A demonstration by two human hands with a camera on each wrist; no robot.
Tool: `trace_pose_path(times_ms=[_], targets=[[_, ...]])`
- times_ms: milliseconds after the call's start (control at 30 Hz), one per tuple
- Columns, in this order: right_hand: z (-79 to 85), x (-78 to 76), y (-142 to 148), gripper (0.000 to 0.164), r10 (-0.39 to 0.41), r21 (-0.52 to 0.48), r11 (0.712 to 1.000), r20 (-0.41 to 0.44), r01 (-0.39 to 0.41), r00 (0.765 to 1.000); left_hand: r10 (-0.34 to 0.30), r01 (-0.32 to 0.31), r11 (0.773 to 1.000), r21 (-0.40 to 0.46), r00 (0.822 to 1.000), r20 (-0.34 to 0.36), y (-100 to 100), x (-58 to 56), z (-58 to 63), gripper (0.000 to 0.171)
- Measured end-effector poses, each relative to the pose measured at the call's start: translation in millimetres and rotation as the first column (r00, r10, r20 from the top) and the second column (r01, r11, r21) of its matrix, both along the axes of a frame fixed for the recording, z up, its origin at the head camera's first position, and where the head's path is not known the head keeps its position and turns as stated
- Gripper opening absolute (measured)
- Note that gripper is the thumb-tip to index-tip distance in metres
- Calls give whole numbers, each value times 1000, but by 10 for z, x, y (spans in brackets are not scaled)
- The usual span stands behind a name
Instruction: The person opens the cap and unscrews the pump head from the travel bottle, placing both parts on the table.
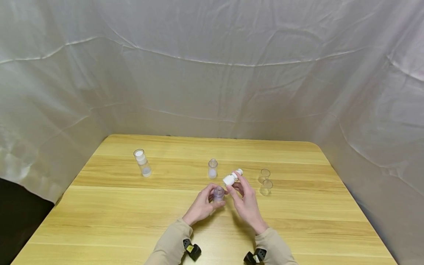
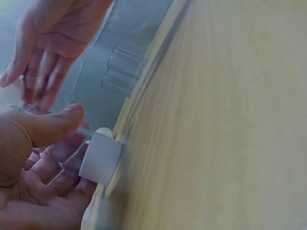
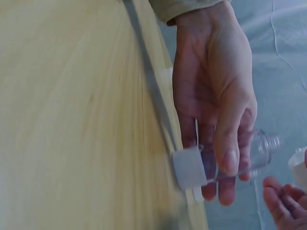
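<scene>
My left hand [image 1: 202, 204] grips a small clear bottle [image 3: 256, 151] with a threaded neck and a white base. Thumb and fingers wrap its sides, and it stands upright close over the table. Just above and to its right, the fingers of my right hand [image 1: 246, 201] pinch a white pump head [image 1: 230, 179], tilted and apart from the bottle's neck. In the left wrist view, the pump head [image 2: 11, 93] is partly cut off at the edge. Beyond both hands stands another clear bottle [image 1: 212, 170] with a white bottom and a bare neck.
Two clear caps [image 1: 266, 188] stand close together to the right of my right hand. Toward the left of the wooden table [image 1: 116, 213] is a clear bottle [image 1: 142, 163] with a white collar and clear cap. Pale cloth [image 1: 212, 84] hangs around the back and sides.
</scene>
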State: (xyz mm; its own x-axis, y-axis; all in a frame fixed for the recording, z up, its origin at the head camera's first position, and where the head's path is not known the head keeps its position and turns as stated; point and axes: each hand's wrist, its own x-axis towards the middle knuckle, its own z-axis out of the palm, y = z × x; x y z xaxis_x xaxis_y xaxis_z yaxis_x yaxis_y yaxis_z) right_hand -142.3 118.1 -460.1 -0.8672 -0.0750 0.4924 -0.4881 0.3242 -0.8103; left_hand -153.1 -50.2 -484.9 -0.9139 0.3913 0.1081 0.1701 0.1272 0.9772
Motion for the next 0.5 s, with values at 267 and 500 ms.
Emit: trace_pose_path(times_ms=[267, 500], targets=[[-52, -80, 154, 46, -84, 137, 989, 169, 61, 982, -19, 19, 1000, 8, 1000, -8, 2, 7, 4, 35], [-87, -135, 275, 44, -181, 295, 951, 270, 98, 946, -13, 13, 1000, 2, 1000, -8, 4, 2, 1, 35]])
